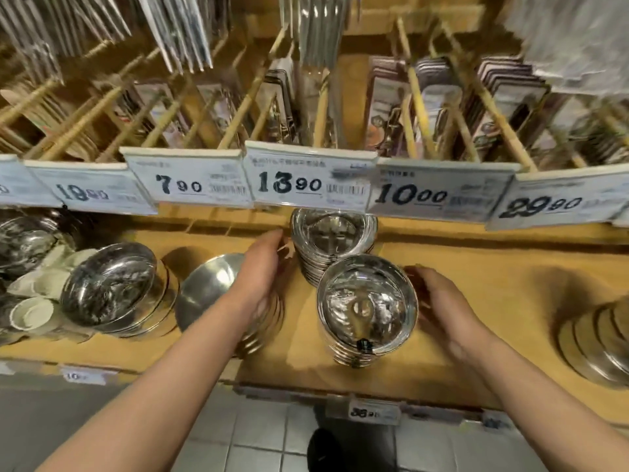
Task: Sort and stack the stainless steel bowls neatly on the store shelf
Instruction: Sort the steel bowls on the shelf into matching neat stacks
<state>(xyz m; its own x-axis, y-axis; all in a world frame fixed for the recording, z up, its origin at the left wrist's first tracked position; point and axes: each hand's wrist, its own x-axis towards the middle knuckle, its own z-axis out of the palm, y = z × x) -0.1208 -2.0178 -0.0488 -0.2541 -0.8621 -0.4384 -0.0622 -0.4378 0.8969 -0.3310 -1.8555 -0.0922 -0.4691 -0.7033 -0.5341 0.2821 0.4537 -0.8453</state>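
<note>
At six o'clock on the shelf (476, 301), both hands — left hand (262, 267), right hand (439, 301) — hover open beside the front bowl stack (367, 308); a careless nudge could topple it.

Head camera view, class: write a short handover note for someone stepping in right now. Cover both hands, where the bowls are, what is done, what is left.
Left hand: open, empty, reaching toward the rear stack under the 13.90 tag.
Right hand: open, beside the front stack; contact unclear.
Done: those two stacks stand upright, front one just before the rear one.
Left: the tilted bowls and upturned bowl to the left, and the leaning pile far right on the shelf, are untidy.
</note>
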